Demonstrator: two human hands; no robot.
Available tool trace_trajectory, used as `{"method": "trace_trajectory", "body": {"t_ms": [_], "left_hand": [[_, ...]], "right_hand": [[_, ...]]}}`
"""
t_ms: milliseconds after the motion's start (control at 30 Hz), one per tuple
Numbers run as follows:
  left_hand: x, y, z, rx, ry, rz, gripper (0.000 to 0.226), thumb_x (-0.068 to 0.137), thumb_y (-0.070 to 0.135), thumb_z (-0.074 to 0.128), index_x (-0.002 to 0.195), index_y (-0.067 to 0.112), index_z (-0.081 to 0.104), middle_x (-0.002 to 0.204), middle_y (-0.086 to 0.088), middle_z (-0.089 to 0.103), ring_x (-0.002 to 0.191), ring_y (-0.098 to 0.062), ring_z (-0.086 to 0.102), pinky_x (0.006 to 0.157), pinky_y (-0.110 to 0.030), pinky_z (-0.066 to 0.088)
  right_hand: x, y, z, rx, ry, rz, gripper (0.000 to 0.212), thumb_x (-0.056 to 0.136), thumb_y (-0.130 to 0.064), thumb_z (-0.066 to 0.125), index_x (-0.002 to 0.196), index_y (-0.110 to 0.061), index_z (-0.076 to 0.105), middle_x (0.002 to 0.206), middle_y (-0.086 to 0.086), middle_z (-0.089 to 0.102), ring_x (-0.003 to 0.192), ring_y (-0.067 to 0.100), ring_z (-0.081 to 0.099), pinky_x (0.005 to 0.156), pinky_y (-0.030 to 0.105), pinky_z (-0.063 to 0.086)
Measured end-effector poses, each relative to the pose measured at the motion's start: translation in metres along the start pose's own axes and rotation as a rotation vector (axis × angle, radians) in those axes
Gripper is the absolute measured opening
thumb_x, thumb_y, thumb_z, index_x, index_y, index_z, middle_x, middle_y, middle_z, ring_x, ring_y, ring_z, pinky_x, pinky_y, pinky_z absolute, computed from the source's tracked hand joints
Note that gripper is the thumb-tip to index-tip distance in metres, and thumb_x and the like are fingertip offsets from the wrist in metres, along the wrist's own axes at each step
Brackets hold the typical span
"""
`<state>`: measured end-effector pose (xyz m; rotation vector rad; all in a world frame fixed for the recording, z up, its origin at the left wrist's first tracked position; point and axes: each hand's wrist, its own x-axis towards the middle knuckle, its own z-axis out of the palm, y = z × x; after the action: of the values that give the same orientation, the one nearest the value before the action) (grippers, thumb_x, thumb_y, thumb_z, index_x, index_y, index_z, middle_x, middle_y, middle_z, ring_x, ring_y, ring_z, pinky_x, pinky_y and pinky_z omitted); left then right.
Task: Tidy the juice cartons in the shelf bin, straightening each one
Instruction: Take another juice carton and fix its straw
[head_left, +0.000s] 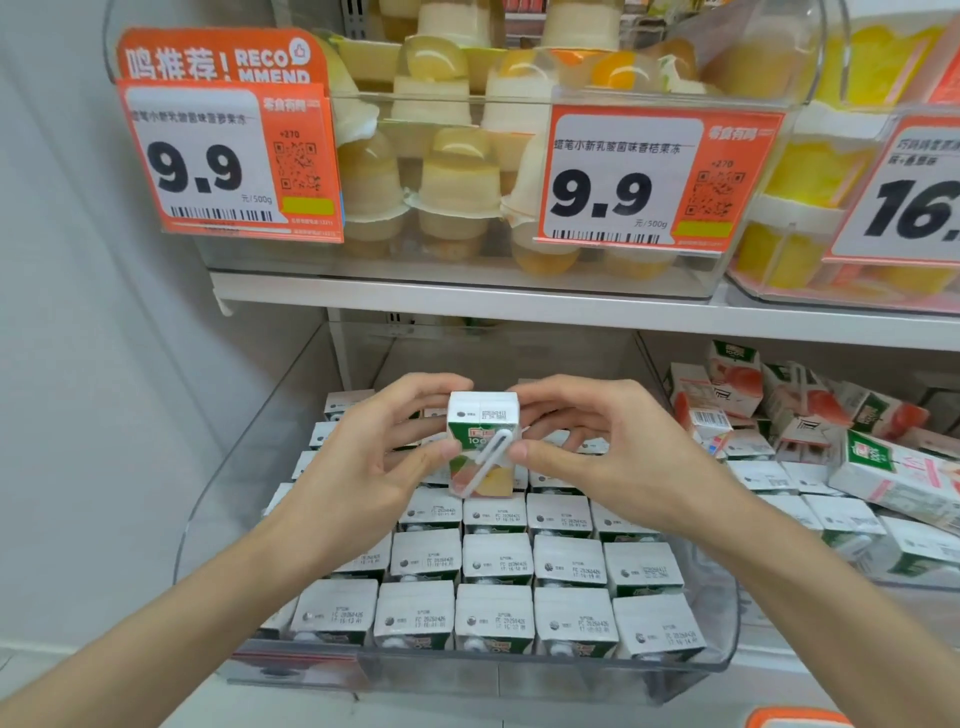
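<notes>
A small white and green juice carton (483, 431) with a straw on its front is held upright above the clear shelf bin (722, 660). My left hand (374, 457) pinches its left side. My right hand (592, 441) pinches its right side, thumb at the front near the straw. Below, several cartons (493, 613) stand upright in neat rows in the bin, tops facing up. The rows behind my hands are partly hidden.
A second bin (904, 587) to the right holds several cartons lying jumbled at angles. A white shelf board (467, 301) runs above, carrying clear bins of jelly cups (457, 176) with orange price tags (228, 161). A white wall stands at the left.
</notes>
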<state>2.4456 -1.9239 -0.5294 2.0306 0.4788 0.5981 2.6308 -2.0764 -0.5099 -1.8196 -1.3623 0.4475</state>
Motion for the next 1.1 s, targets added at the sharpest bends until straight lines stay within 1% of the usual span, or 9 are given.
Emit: {"method": "trace_trajectory", "body": {"t_ms": [167, 267, 400, 467, 600, 800, 867, 967, 1100], "left_hand": [[-0.009, 0.008, -0.013, -0.091, 0.059, -0.059, 0.048, 0.100, 0.002, 0.065, 0.133, 0.037, 0.065, 0.125, 0.023, 0.072, 0.115, -0.004, 0.072, 0.093, -0.014, 0.056], [-0.013, 0.009, -0.013, -0.156, 0.075, -0.113, 0.046, 0.097, 0.015, 0.070, 0.136, 0.040, 0.064, 0.124, 0.025, 0.072, 0.109, 0.000, 0.074, 0.086, -0.014, 0.058], [-0.016, 0.008, -0.009, -0.145, -0.020, -0.137, 0.046, 0.092, 0.032, 0.067, 0.138, 0.031, 0.064, 0.129, 0.023, 0.072, 0.114, -0.001, 0.072, 0.101, -0.025, 0.056], [-0.018, 0.006, -0.009, -0.134, -0.027, -0.133, 0.043, 0.092, 0.035, 0.065, 0.134, 0.030, 0.067, 0.128, 0.021, 0.073, 0.116, -0.003, 0.072, 0.102, -0.030, 0.057], [-0.018, 0.002, -0.011, -0.215, 0.017, -0.152, 0.035, 0.092, 0.023, 0.067, 0.127, 0.023, 0.071, 0.118, 0.013, 0.079, 0.103, -0.012, 0.078, 0.081, -0.020, 0.061], [-0.020, 0.003, -0.013, -0.277, 0.055, -0.240, 0.032, 0.094, 0.021, 0.072, 0.126, 0.023, 0.074, 0.118, 0.009, 0.079, 0.102, -0.016, 0.079, 0.081, -0.025, 0.064], [-0.019, 0.004, -0.012, -0.340, 0.064, -0.287, 0.032, 0.093, 0.022, 0.073, 0.124, 0.017, 0.074, 0.118, 0.003, 0.079, 0.100, -0.020, 0.080, 0.080, -0.027, 0.065], [-0.020, 0.006, -0.010, -0.468, 0.069, -0.328, 0.032, 0.092, 0.026, 0.071, 0.116, 0.005, 0.069, 0.117, -0.006, 0.079, 0.101, -0.028, 0.079, 0.079, -0.035, 0.066], [-0.021, 0.006, -0.008, -0.532, 0.002, -0.341, 0.030, 0.099, 0.026, 0.062, 0.117, 0.002, 0.059, 0.115, -0.011, 0.080, 0.106, -0.030, 0.078, 0.081, -0.040, 0.066]], "right_hand": [[0.001, -0.008, 0.015, 0.171, 0.010, -0.032, 0.033, 0.092, -0.029, 0.079, 0.124, -0.029, 0.072, 0.110, -0.016, 0.078, 0.108, 0.004, 0.072, 0.097, 0.032, 0.058], [0.001, -0.011, 0.025, 0.266, 0.037, -0.005, 0.031, 0.091, -0.029, 0.079, 0.122, -0.027, 0.074, 0.108, -0.009, 0.079, 0.104, 0.005, 0.073, 0.096, 0.027, 0.058], [0.000, -0.013, 0.030, 0.368, 0.097, 0.029, 0.025, 0.094, -0.025, 0.078, 0.119, -0.026, 0.075, 0.109, -0.008, 0.079, 0.103, 0.007, 0.074, 0.096, 0.024, 0.059], [0.001, -0.014, 0.029, 0.416, 0.117, 0.050, 0.025, 0.095, -0.023, 0.076, 0.119, -0.025, 0.076, 0.109, -0.009, 0.080, 0.104, 0.008, 0.075, 0.096, 0.025, 0.059], [0.000, -0.015, 0.032, 0.572, 0.128, 0.144, 0.030, 0.090, -0.024, 0.080, 0.119, -0.020, 0.072, 0.109, -0.006, 0.081, 0.103, 0.010, 0.077, 0.096, 0.032, 0.062], [0.000, -0.015, 0.039, 0.534, 0.158, 0.166, 0.018, 0.092, -0.026, 0.078, 0.109, -0.020, 0.076, 0.105, -0.006, 0.081, 0.099, 0.011, 0.077, 0.089, 0.033, 0.064], [-0.001, -0.016, 0.040, 0.506, 0.122, 0.165, 0.023, 0.093, -0.028, 0.078, 0.115, -0.027, 0.075, 0.106, -0.008, 0.080, 0.101, 0.009, 0.076, 0.086, 0.029, 0.064], [-0.004, -0.019, 0.041, 0.436, -0.020, 0.184, 0.044, 0.086, -0.042, 0.083, 0.127, -0.045, 0.068, 0.115, -0.019, 0.075, 0.107, -0.003, 0.071, 0.089, 0.023, 0.058], [-0.005, -0.018, 0.048, 0.403, -0.023, 0.176, 0.060, 0.075, -0.044, 0.091, 0.130, -0.048, 0.066, 0.117, -0.017, 0.073, 0.107, 0.002, 0.071, 0.095, 0.031, 0.060]]}}
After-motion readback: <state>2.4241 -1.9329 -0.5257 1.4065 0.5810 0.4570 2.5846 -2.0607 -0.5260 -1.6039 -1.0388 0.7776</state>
